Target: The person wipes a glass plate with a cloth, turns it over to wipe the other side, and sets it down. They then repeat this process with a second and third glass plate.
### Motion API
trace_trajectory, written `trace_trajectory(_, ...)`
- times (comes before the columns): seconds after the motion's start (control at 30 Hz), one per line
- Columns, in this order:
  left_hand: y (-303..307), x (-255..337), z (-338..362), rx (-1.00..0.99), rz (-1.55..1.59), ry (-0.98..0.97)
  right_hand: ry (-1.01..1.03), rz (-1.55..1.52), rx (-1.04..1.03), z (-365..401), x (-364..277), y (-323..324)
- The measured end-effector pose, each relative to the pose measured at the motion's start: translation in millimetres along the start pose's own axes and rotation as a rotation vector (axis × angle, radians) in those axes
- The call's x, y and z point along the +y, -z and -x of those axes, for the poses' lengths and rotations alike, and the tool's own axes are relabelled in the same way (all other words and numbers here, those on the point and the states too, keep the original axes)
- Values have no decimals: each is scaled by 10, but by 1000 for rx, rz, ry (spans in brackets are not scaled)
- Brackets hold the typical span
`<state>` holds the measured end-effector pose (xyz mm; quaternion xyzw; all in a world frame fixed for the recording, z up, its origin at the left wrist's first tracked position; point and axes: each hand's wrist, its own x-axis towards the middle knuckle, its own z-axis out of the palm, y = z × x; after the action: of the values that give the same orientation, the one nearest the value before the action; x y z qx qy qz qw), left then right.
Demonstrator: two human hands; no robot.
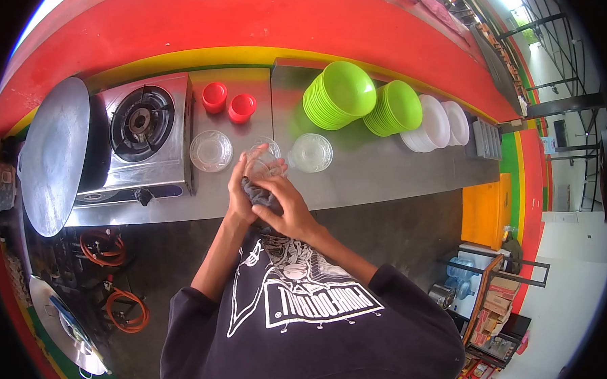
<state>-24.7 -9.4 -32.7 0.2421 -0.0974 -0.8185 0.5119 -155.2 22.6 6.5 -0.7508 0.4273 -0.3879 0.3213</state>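
Close together over the counter's front edge are my two hands. My left hand is closed around a small clear glass bowl, its fingers reaching up along the far side. A crumpled dark grey cloth is bunched between my palms. My right hand grips this cloth and presses it toward the bowl, so part of the bowl is hidden. On the counter, one clear glass dish lies to the left and another glass dish to the right. Behind my fingers a further clear dish shows partly.
Two red cups stand near the wall. At the left are a gas stove and a large metal lid. Stacked green bowls and white bowls line the right of the steel counter.
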Motion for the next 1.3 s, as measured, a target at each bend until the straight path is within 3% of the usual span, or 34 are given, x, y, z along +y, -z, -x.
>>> trace_trajectory(0.07, -28, 13, 34, -22, 18, -36, 97, 109, -34, 34, 20, -12)
trace_trajectory(0.27, 24, -58, 8, 55, -13, -37, 177, 51, 73, 94, 202, 6)
trace_trajectory(0.33, 177, -99, -34, 64, 17, -28, 86, -62, 186, 168, 201, -25)
trace_trajectory(0.4, 327, -136, -87, 169, -428, -111, -68, -186, 285, 254, 150, -12)
trace_trajectory(0.47, -21, 19, 16, 235, -717, -250, -213, -296, 473, 177, 111, 58)
trace_trajectory(0.6, -95, -133, -34, 346, -654, -447, -423, -547, 693, 19, 267, 80)
trace_trajectory(0.73, -316, -84, 4, 289, -802, -348, -568, -449, 914, -61, 290, 124)
trace_trajectory(0.93, -306, 27, 20, -41, -1489, -358, -512, -275, 517, -70, 464, 363)
trace_trajectory(1.03, -356, -52, 35, -54, -1520, -337, -574, -103, 360, -122, 417, 438)
trace_trajectory(1.13, -403, -153, 37, 85, -1454, -323, -658, -206, 469, -152, 458, 450)
trace_trajectory(1.2, -383, -283, 26, 174, -1150, -355, -754, -386, 609, -106, 724, 381)
trace_trajectory(1.23, -362, -335, 20, 216, -996, -368, -759, -464, 712, -121, 749, 332)
trace_trajectory(1.3, -327, -358, 12, 275, -977, -320, -699, -556, 836, -114, 806, 228)
